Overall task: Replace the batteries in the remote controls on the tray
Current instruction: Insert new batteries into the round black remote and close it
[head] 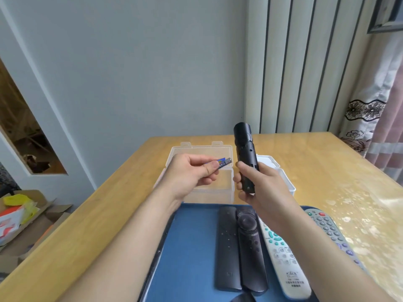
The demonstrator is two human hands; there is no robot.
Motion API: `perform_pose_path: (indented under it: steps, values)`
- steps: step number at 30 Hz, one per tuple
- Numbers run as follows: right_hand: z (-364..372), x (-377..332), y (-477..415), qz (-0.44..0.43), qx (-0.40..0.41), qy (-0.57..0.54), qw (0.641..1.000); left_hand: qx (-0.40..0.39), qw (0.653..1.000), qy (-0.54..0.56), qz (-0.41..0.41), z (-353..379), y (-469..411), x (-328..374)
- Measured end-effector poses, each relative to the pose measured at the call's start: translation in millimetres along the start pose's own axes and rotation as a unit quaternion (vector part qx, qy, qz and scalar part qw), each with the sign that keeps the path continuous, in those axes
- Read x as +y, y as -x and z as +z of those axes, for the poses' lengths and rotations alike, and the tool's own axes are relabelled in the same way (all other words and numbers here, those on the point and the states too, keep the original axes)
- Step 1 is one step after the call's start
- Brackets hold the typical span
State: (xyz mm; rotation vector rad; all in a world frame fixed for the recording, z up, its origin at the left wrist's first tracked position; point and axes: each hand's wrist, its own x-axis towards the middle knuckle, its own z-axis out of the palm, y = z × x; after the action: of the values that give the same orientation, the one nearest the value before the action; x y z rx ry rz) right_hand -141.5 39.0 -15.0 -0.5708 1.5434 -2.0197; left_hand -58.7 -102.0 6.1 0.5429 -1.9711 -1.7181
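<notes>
1. Pale grey-blue wall [130,73] backs a wooden table [327,162] with a glossy top. Ribbed vertical panels [294,62] and a flower-patterned curtain [370,118] stand to the right.
2. Open cardboard boxes [32,214] with coloured packaging sit on the floor at the left, below the table edge.
3. At the near edge of the table lies a blue tray [192,247]. Four remotes lie lengthwise on it, side by side: a slim black remote [227,247], a black remote with a round pad [250,247] touching it, a white remote [281,258] and a grey remote [329,227] at the far right.
4. Just behind the tray sits a clear plastic box [200,149] with its lid up, and a white box [270,161] beside it to the right.
5. The left hand [189,173] hovers over the clear box, palm turned inward. Thumb and forefinger pinch a blue battery [224,162], which points right towards the other hand; the remaining fingers curl loosely under.
6. The right hand [259,186] is raised above the far end of the tray, its fingers and thumb wrapped round the lower half of a black stick remote [245,153] held nearly upright, top tilted slightly left.
7. Battery and held remote are near each other but apart.
</notes>
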Motion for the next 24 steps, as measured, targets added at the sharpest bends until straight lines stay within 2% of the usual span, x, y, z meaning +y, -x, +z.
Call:
perform_pose_path:
  steps: [4,7,12,19,21,24]
  values:
    - [8.1,-3.1,6.6,-0.029,-0.012,-0.028,0.999,0.040,0.998,0.026,0.029,27.1,40.8,2.3]
    - [9.6,-7.4,15.5,-0.049,-0.037,-0.044,0.997,0.041,0.997,0.061,0.022,33.2,63.3,6.0]
    - [7.3,-9.1,35.0,-0.028,-0.117,-0.087,0.989,-0.027,0.979,0.195,-0.045,23.5,85.8,8.7]
    - [-4.9,-5.0,73.7,0.000,-0.105,-0.083,0.991,-0.094,0.921,0.356,-0.130,33.3,113.1,-5.9]
    - [-8.5,-0.1,80.2,0.008,-0.094,-0.089,0.992,-0.093,0.928,0.337,-0.127,36.7,116.3,-9.9]
    - [-11.4,9.3,89.6,0.020,-0.064,-0.089,0.994,-0.100,0.967,0.224,-0.066,41.9,123.9,-13.6]
